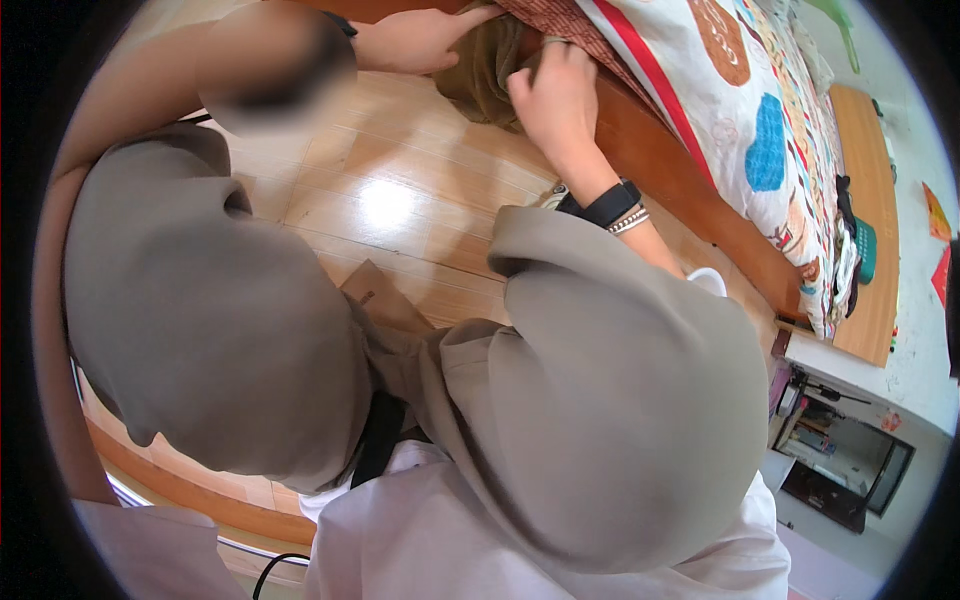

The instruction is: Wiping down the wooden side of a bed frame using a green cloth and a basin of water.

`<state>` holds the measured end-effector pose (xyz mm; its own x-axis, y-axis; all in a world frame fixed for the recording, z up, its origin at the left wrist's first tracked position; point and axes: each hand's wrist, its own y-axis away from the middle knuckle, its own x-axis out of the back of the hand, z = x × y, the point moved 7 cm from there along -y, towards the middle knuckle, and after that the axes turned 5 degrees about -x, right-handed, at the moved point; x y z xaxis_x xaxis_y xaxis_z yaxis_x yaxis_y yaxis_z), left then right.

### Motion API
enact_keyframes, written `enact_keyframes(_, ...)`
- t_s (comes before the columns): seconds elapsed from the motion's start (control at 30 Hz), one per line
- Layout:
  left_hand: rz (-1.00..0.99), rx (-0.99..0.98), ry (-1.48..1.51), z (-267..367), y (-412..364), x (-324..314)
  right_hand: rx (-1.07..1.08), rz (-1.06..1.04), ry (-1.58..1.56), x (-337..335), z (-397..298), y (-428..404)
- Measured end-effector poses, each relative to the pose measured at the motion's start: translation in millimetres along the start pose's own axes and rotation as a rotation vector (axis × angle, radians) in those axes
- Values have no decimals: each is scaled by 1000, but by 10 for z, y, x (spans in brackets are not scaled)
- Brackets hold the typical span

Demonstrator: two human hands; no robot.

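Observation:
A bunched olive-brown cloth [476,75] hangs against the side of a wooden bed frame [660,150]. At its left edge is my left hand [409,41], index finger stretched over the top of the cloth towards a reddish-brown patterned mat [551,22], thumb apart. My right hand [559,94] lies to the right of the cloth, its fingers curled at the mat's lower edge above the bed rail. Its fingertips are hidden, so whether they grip the mat or the cloth cannot be told. Both wrists wear black bands; the right one also has a beaded bracelet.
A patterned quilt [720,90] with a red stripe covers the bed. A brown paper piece [382,296] lies on the wood-look floor [300,187] between my knees. Right of the bed stand a wooden board [862,315], a green basket [865,251] and a white desk [825,360].

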<state>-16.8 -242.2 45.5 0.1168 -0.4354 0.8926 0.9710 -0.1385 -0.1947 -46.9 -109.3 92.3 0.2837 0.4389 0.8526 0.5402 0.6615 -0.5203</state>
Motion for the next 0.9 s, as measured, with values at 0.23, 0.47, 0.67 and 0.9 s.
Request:
enact_keyframes(0.23, -134, 43, 83, 326, 53, 299, -15, -125, -215, -150, -284, -48)
enact_keyframes(0.47, -233, 56, -13, 328, 37, 218, -133, -269, 110, -84, 411, 188)
enact_keyframes(0.67, -246, 102, 25, 353, -8, 214, -260, -190, 377, 295, 1152, 528)
enact_keyframes(0.9, -262, 78, 39, 374, -26, 201, -301, -174, 158, 349, 1311, 610)
